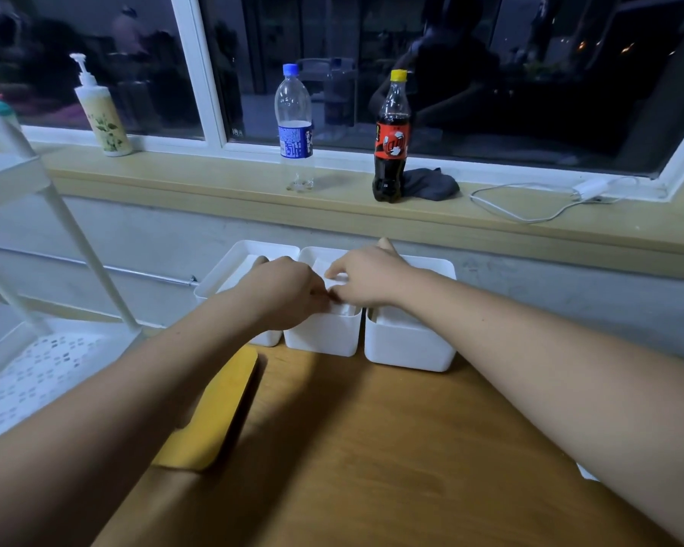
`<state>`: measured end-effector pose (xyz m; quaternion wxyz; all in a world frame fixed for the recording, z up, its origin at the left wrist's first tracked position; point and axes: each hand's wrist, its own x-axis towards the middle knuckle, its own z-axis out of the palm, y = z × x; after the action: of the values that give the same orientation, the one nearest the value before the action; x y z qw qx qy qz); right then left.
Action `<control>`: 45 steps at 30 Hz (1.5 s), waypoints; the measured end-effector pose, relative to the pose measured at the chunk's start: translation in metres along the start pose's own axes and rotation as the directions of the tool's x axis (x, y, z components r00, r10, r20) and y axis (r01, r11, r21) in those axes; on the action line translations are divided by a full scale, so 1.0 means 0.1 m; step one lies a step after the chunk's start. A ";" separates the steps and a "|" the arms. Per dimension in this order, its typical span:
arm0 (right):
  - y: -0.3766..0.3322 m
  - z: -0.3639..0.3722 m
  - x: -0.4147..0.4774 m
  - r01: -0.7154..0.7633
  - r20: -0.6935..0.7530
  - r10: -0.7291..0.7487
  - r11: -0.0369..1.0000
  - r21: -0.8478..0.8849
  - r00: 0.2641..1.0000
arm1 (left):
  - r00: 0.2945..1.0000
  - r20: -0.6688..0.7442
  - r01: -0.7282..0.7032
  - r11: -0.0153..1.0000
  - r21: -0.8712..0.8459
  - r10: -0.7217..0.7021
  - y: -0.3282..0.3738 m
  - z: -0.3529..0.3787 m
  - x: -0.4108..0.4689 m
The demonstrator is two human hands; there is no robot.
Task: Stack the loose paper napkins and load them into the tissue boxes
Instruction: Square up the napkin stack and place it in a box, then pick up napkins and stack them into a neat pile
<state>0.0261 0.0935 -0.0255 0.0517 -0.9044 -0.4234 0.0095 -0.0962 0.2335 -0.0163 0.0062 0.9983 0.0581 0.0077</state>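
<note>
Matt white plastic boxes (smooth) on wood-grain table.

Three white tissue boxes stand in a row at the worktop's far edge: left box, middle box, right box. The left hand and right hand meet over the middle box, apparently pinching the paper napkins in it, though the grip is partly hidden. A yellow board lies beside the left forearm.
</note>
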 end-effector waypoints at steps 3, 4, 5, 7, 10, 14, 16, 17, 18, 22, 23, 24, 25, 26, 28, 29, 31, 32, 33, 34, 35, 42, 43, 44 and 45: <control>-0.03 0.02 -0.01 0.002 0.023 -0.001 0.999 -0.052 1.000 | 1.000 0.019 0.016 1.000 0.007 -0.016 0.02 -0.01 0.04; -0.03 0.02 -0.02 0.001 0.016 0.000 0.999 -0.047 1.000 | 1.000 0.017 0.018 1.000 0.000 -0.018 0.02 -0.01 0.04; -0.03 0.01 -0.03 -0.004 0.004 0.004 1.000 -0.024 1.000 | 1.000 0.009 0.022 1.000 -0.011 -0.022 0.02 -0.02 0.04; 0.00 -0.02 -0.08 -0.024 -0.046 0.026 0.998 0.054 0.999 | 0.998 -0.054 0.024 0.999 -0.039 -0.026 0.02 -0.01 0.02; 0.10 -0.09 -0.27 -0.033 -0.185 0.068 0.982 0.187 0.980 | 0.968 -0.249 -0.012 0.989 -0.148 -0.025 0.09 0.01 -0.02; 0.32 -0.19 -0.74 -0.012 -0.330 0.123 0.947 0.320 0.936 | 0.906 -0.422 -0.133 0.929 -0.344 -0.027 0.40 0.03 -0.10; 0.45 -0.24 -1.05 -0.002 -0.385 0.159 0.927 0.376 0.909 | 0.898 -0.440 -0.186 0.894 -0.407 -0.014 0.65 0.04 -0.14; 0.52 -0.25 -1.23 -0.004 -0.400 0.178 0.917 0.400 0.899 | 0.895 -0.446 -0.211 0.880 -0.425 -0.001 0.79 0.05 -0.17; 0.59 -0.26 -1.38 -0.005 -0.412 0.190 0.912 0.410 0.891 | 0.890 -0.456 -0.232 0.870 -0.436 0.009 0.92 0.06 -0.19; 0.89 -0.28 -2.04 -0.054 -0.435 0.216 0.933 0.355 0.874 | 0.887 -0.456 -0.309 0.828 -0.467 0.074 1.46 0.12 -0.27; 0.96 -0.28 -2.21 -0.071 -0.438 0.228 0.935 0.346 0.870 | 0.890 -0.445 -0.325 0.819 -0.472 0.096 1.60 0.14 -0.29; 1.04 -0.27 -2.37 -0.089 -0.441 0.244 0.935 0.343 0.864 | 0.894 -0.433 -0.337 0.812 -0.476 0.118 1.74 0.17 -0.30; 1.11 -0.27 -2.53 -0.107 -0.439 0.263 0.931 0.348 0.859 | 0.901 -0.412 -0.342 0.810 -0.477 0.138 1.87 0.20 -0.32; 1.18 -0.25 -2.69 -0.125 -0.436 0.284 0.925 0.359 0.854 | 0.905 -0.393 -0.350 0.805 -0.479 0.160 2.00 0.23 -0.33; 1.30 -0.22 -2.99 -0.145 -0.434 0.318 0.911 0.386 0.843 | 0.910 -0.364 -0.370 0.790 -0.489 0.200 2.24 0.30 -0.36; 1.35 -0.20 -3.13 -0.155 -0.432 0.336 0.902 0.402 0.837 | 0.912 -0.350 -0.373 0.785 -0.495 0.212 2.35 0.33 -0.38; 1.44 -0.13 -3.39 -0.185 -0.422 0.384 0.879 0.440 0.821 | 0.917 -0.323 -0.373 0.790 -0.487 0.234 2.55 0.39 -0.41; 1.47 -0.09 -3.52 -0.206 -0.417 0.414 0.865 0.458 0.809 | 0.917 -0.314 -0.377 0.793 -0.478 0.246 2.65 0.43 -0.42; 1.51 -0.03 -3.65 -0.225 -0.414 0.441 0.852 0.473 0.797 | 0.918 -0.300 -0.380 0.796 -0.472 0.260 2.73 0.49 -0.44; 1.54 0.03 -3.76 -0.245 -0.408 0.465 0.840 0.485 0.786 | 0.917 -0.286 -0.386 0.792 -0.472 0.277 2.81 0.53 -0.46; 1.56 0.11 -3.88 -0.267 -0.398 0.487 0.829 0.491 0.778 | 0.918 -0.264 -0.390 0.787 -0.477 0.295 2.89 0.58 -0.49; 1.55 0.76 -4.36 -0.389 -0.361 0.529 0.833 0.393 0.768 | 0.876 -0.238 -0.478 0.816 -0.324 0.419 3.21 1.07 -0.80; 1.56 0.83 -4.38 -0.385 -0.372 0.511 0.848 0.364 0.775 | 0.873 -0.233 -0.484 0.824 -0.294 0.429 3.21 1.13 -0.84; 1.57 0.87 -4.39 -0.379 -0.378 0.494 0.861 0.339 0.783 | 0.867 -0.235 -0.493 0.828 -0.267 0.440 3.20 1.18 -0.87; 1.59 0.90 -4.39 -0.374 -0.381 0.479 0.871 0.317 0.791 | 0.863 -0.236 -0.498 0.830 -0.250 0.446 3.19 1.21 -0.90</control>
<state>-0.1392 -0.3363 -0.1429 0.2464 -0.9422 -0.1795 -0.1394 -0.1464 -0.0950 -0.1345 0.1518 0.9641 -0.1925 0.1017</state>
